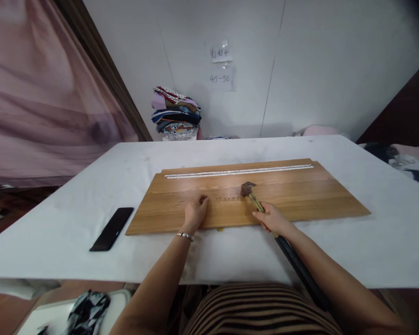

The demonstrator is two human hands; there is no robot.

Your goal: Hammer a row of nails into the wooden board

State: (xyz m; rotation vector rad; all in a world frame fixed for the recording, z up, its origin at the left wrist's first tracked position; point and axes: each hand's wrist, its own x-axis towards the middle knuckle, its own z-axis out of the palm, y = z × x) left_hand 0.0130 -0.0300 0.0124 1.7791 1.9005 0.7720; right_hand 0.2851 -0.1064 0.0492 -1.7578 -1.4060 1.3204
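A wide wooden board (293, 195) lies flat on the white table. A short row of nails (229, 198) stands in its middle. At the left end of that row, my left hand (195, 211) rests on the board with its fingers pinched; what is between the fingertips is too small to make out. My right hand (270, 217) grips a claw hammer (254, 201) partway along its shaft. The rusty head is over the right end of the nail row, and the black handle end points back towards me. A few thin loose nails (177, 204) appear left of my left hand.
Two white measuring strips (239, 172) run along the board's far side. A black phone (112, 229) lies on the white table (73, 200), left of the board. Folded clothes (177, 114) are stacked by the wall, and a pink curtain (45, 93) hangs at left.
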